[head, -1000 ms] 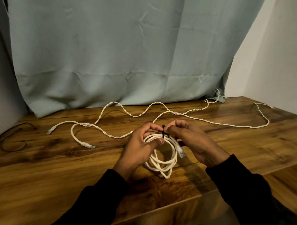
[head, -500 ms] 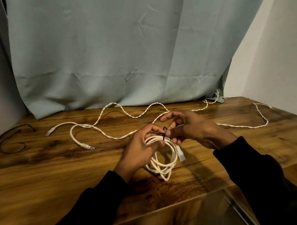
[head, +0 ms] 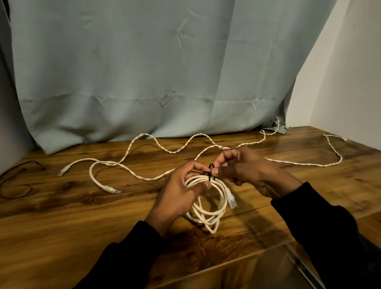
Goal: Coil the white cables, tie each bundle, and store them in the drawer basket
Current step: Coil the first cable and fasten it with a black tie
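Head view. Dark brown wood-grain tabletop (head: 58,224), with a pale grey-green cloth curtain (head: 139,70) hanging behind it and a white wall (head: 355,73) at the right.

Coiled white round cable (head: 211,208), several loops, sits near the middle of the tabletop. Its lower loops touch the wood; its top is lifted between the two hands. A clear plastic plug (head: 232,200) hangs on the right side of the coil.

Thin black twist tie (head: 210,171) crosses the top of the coil, with one end sticking up.

Left hand (head: 180,194): thumb through the coil and fingers curled over its top, so the grip is closed around the bundle just left of the tie.

Right hand (head: 246,170): fingertips pinch the tie at the top of the coil; other fingers curled.

Both arms are in black sleeves (head: 116,266).

Loose white twisted cable (head: 174,150) lies uncoiled behind the hands, winding from the left of the tabletop to the far right corner. Two plug ends lie at the left, well apart from the coil.

Thin dark wire (head: 11,185) loops at the far left edge.
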